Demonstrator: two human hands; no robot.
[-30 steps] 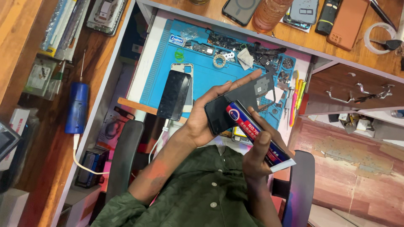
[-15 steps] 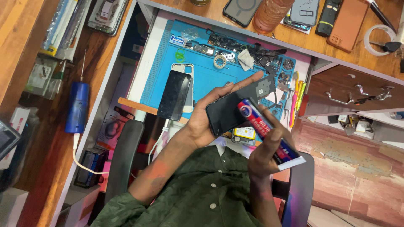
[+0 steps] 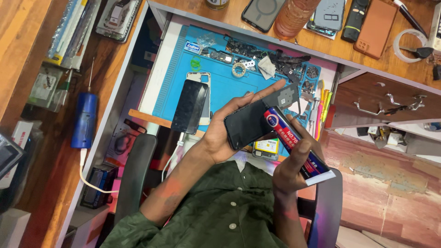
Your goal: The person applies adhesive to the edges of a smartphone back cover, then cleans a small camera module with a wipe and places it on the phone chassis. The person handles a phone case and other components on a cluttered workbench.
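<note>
My left hand [image 3: 229,131] holds a black phone panel [image 3: 250,124] flat across its palm, fingers stretched toward the blue mat. My right hand [image 3: 296,167] grips a red and blue glue tube [image 3: 294,142], its tip resting against the panel's right edge. Both hands hover over the lower edge of the blue work mat [image 3: 225,87]. A black phone screen [image 3: 189,106] lies on a pale phone frame just left of my left hand.
Small phone parts and a tape roll [image 3: 238,69] litter the mat's far side. Tweezers and tools [image 3: 321,108] stand at the right. Phones and cases [image 3: 374,30] sit on the wooden shelf above. A blue cylindrical tool [image 3: 84,120] lies left. Open drawer [image 3: 386,103] at right.
My right hand with the tube has shifted slightly up and right along the panel's edge. My left hand and the panel stay nearly still.
</note>
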